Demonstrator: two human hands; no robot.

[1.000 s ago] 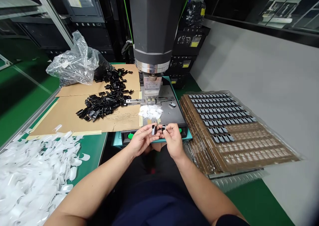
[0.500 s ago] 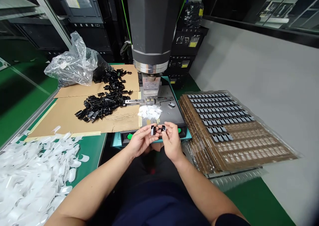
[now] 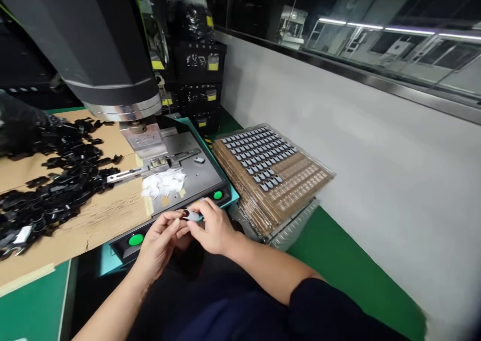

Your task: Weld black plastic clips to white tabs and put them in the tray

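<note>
My left hand (image 3: 161,240) and my right hand (image 3: 215,226) meet in front of the press's near edge, both with fingers pinched. Between their fingertips is a small plastic part with a pale grey face (image 3: 193,215) and a black end. Left fingers grip the black end; right thumb and fingers hold the grey side. Fingers cover much of it, so I cannot tell whether a second part is there. Just beyond the hands, thin white pieces (image 3: 164,182) lie in a pile on the press bed. One similar grey part (image 3: 199,160) rests farther back on the bed.
The press head (image 3: 112,45) hangs over a metal fixture (image 3: 160,161). Green buttons (image 3: 136,239) flank the hands. Black clips (image 3: 71,190) are heaped on cardboard (image 3: 108,225) at left. Stacked trays (image 3: 300,193), the top one partly filled with grey parts, stand right beside a wall (image 3: 338,155).
The view has swung right toward the trays. Two black-and-pale parts, one in each hand, were visible before; now the hands are closer together and only one part shows plainly, grey face up.
</note>
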